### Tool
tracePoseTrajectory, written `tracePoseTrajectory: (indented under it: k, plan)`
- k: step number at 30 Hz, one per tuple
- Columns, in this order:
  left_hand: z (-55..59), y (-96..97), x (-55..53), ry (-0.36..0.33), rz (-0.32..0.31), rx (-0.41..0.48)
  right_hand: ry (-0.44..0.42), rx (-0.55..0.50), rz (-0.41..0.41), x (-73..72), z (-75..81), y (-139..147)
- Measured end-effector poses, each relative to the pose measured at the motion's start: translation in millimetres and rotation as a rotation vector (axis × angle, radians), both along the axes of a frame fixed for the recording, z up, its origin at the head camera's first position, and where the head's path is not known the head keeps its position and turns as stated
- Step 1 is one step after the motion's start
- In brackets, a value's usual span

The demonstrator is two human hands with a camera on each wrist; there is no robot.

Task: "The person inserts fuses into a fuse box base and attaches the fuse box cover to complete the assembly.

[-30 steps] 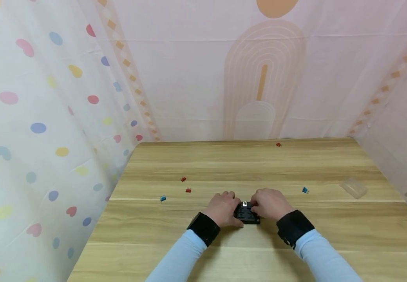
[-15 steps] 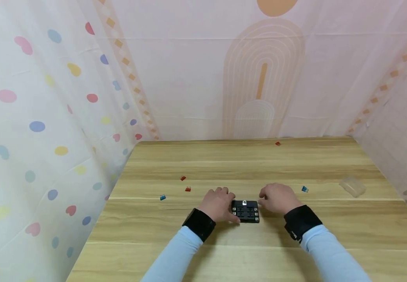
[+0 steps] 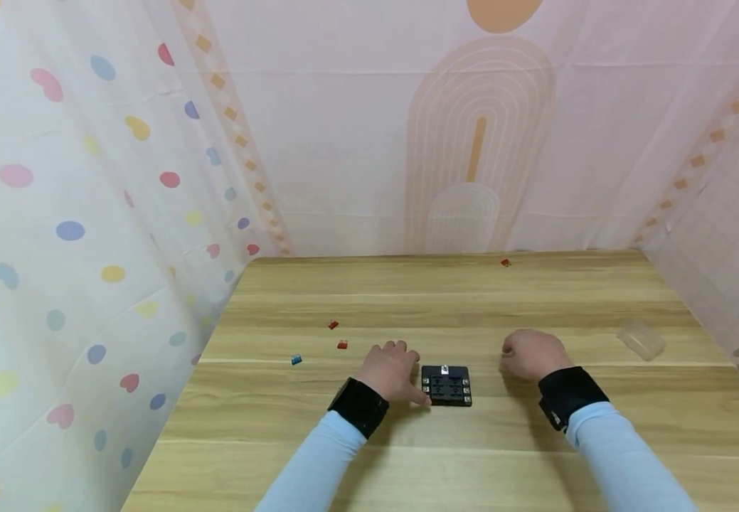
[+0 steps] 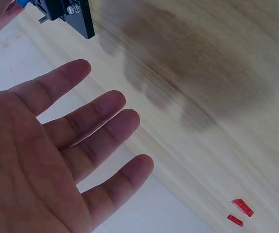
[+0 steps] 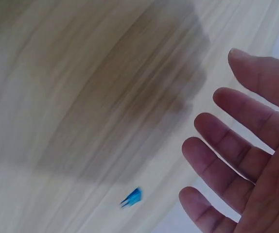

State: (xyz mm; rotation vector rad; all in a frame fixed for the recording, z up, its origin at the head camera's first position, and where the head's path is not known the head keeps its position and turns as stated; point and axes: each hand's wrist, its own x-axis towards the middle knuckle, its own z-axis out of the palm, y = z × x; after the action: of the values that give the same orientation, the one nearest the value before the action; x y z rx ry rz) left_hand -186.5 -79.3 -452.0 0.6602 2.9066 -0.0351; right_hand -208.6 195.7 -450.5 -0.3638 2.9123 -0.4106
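Observation:
A black fuse block (image 3: 447, 386) with metal screw terminals lies on the wooden table. My left hand (image 3: 391, 373) is beside its left side, fingers spread, thumb tip at the near left corner. In the left wrist view the palm holds nothing, and part of the fuse block (image 4: 83, 19) shows at the top. My right hand (image 3: 534, 355) hovers right of the block, its relaxed fingers (image 5: 217, 158) holding nothing. Past the fingertips lies a blue blade fuse (image 5: 132, 197), which this hand hides in the head view.
Left of the block lie another blue blade fuse (image 3: 296, 360) and two red ones, one nearer (image 3: 342, 344) and one farther (image 3: 333, 324). A third red fuse (image 3: 506, 262) is at the back edge. A clear plastic cover (image 3: 641, 340) sits at the right. Curtains hang behind.
My right hand has left the fuse block and moved right, over the spot where the blue fuse lay in view. My left hand has loosened from the block and drawn slightly left.

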Motion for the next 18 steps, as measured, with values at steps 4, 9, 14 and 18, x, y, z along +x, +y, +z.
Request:
tracePoseTrajectory:
  k: [4,9,14,18]
  plan:
    - [0.6,-1.1,0.2,0.01,0.001,-0.01,0.012,0.02,-0.006,-2.4,-0.2,16.0]
    - [0.4,-1.2,-0.5,0.015,0.0,-0.012,0.024,0.047,-0.043,-4.2,-1.3,34.7]
    - [1.4,-0.5,-0.6,0.021,-0.001,-0.006,0.065,0.087,-0.083,-7.1,-6.0,49.3]
    - [0.8,0.2,-1.4,0.014,0.004,-0.003,0.094,0.118,-0.118,-9.5,-13.2,57.8]
